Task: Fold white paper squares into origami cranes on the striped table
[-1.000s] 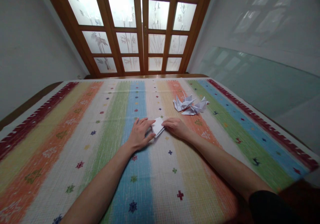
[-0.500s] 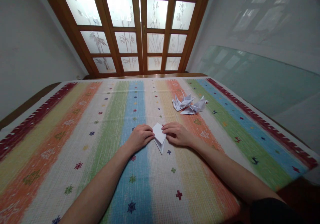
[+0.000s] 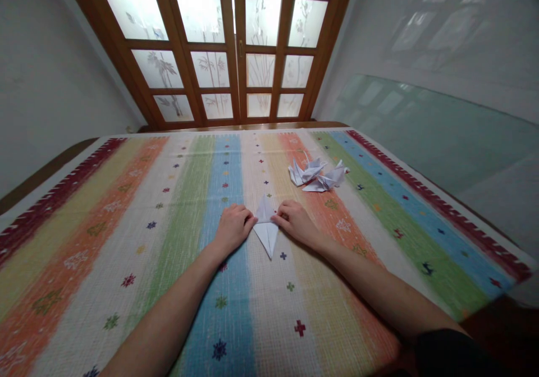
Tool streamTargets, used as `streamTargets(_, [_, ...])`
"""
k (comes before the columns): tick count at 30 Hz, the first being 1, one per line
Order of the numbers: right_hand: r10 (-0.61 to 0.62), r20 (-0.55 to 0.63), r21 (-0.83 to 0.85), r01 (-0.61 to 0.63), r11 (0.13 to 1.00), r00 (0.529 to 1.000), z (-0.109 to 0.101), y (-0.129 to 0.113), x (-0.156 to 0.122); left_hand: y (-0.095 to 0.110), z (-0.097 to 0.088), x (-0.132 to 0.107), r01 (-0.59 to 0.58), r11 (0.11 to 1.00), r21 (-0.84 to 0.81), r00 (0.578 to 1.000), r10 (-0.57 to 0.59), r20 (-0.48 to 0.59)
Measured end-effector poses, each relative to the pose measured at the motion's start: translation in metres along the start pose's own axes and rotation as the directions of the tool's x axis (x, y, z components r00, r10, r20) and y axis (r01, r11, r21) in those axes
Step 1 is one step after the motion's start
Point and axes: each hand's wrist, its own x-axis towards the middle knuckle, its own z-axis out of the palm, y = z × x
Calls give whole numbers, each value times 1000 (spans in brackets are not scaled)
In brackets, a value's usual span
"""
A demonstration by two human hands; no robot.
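Head view, the only one: the folded white paper [image 3: 266,226] lies flat on the striped cloth [image 3: 126,225] of the desk, right between the two hands, its long point aimed back at the person. A second ago it sat tilted and half hidden under the fingers; now it has been turned and squared up, a neat kite shape with a crease across its middle. That reads, I'd say, as one fold settled and the piece lined up for pressing.

The left hand [image 3: 232,228] rests knuckles-up with curled fingers touching the paper's left edge. The right hand [image 3: 296,224] mirrors it, fingertips pinching in at the right corner of the crease. Both grips are closed down on the paper, pinning rather than lifting.

Farther off to the right, well apart, lie finished paper cranes [image 3: 318,175], untouched. Beyond the desk stand wooden doors [image 3: 236,51] with frosted panes.
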Motion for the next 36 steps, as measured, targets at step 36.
streamTargets(36, [129,-22,-86,-131,988,991,1,-7,-9,13,-3,-10,-315,945,85,946,306,102])
